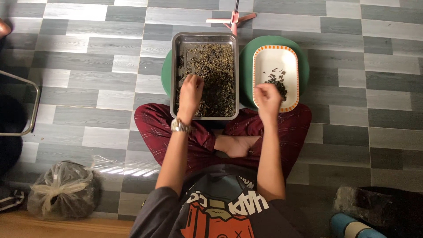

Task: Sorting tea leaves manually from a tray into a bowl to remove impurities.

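Two containers are set on the tiled floor (88, 48) in front of a cross-legged person: a rectangular steel tray (205, 39) and an oval white dish with an orange rim (275, 55). The steel tray is filled with dried dark-green leaves (216, 70), spread over most of its bottom, thinner toward its far left corner. The left hand (191, 90) is laid on the leaves near the tray's near left corner, its fingers bent down into the heap and drawn narrow; what they pinch cannot be told. A metal wristwatch (179, 126) is worn on that wrist. The right hand (267, 96) is held over the near end of the dish, its fingers curled in close together; whether anything is gripped cannot be told. A small pile of sorted leaves (277, 83) lies in the middle of the dish, just beyond the right hand. Round green stools (249, 57) are seen under both containers. A pink stand (233, 20) is placed beyond the tray's far edge. A tied plastic bag (61, 189) rests on the floor at the person's left.
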